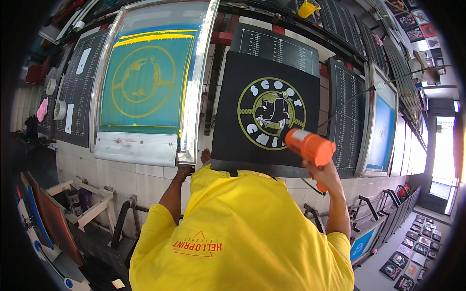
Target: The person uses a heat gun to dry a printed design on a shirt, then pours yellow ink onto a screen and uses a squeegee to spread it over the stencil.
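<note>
My right hand (324, 175) is wrapped around the handle of an orange heat gun (310, 146). Its dark nozzle points over the lower right part of a round print (246, 111) in olive, white and grey, showing a scooter and lettering. That print is on black fabric (228, 77) spread flat over a printing board (286, 48). To the left, my left hand (185, 171) is low beside the near right corner of a metal-framed printing screen (201, 58). Its fingers are mostly hidden, so I cannot see whether they touch the frame.
The screen's blue-green mesh (160, 109) carries yellow ink along its far and right edges. A second framed screen (381, 121) lies to the right, beyond another marked board (347, 111). A yellow container (307, 8) stands at the back. Dark cables cross near the right board.
</note>
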